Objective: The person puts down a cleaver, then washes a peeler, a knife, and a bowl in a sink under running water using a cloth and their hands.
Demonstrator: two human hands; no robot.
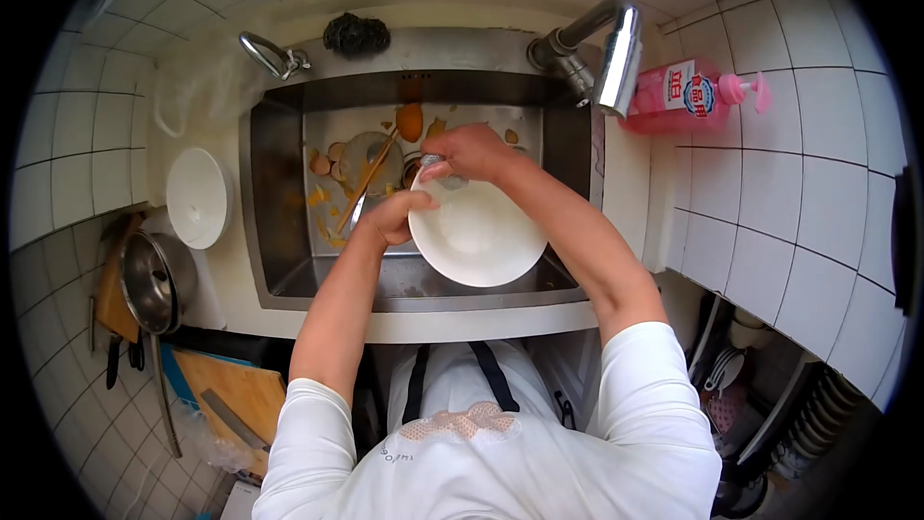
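Over the right half of the sink, a large white bowl (481, 236) is held tilted. My left hand (390, 217) grips its left rim, the thumb on the inner side and the fingers underneath. At the far rim, my right hand (470, 151) is closed around a silvery mesh scrubber (449, 180) that touches the inside of the bowl. Left of the bowl, a wooden-handled utensil (371, 178) lies across a round pale dish (388, 156) in the sink. Eggshells (335, 151) and yellowish peelings are scattered nearby on the sink floor.
The steel sink (274, 260) has a chrome faucet (616, 58) at its back right. A pink pump bottle (679, 96) lies beyond it. On the left counter stand a white plate (199, 197) and a metal pan (149, 279). A dark scrubber (356, 35) sits behind the sink.
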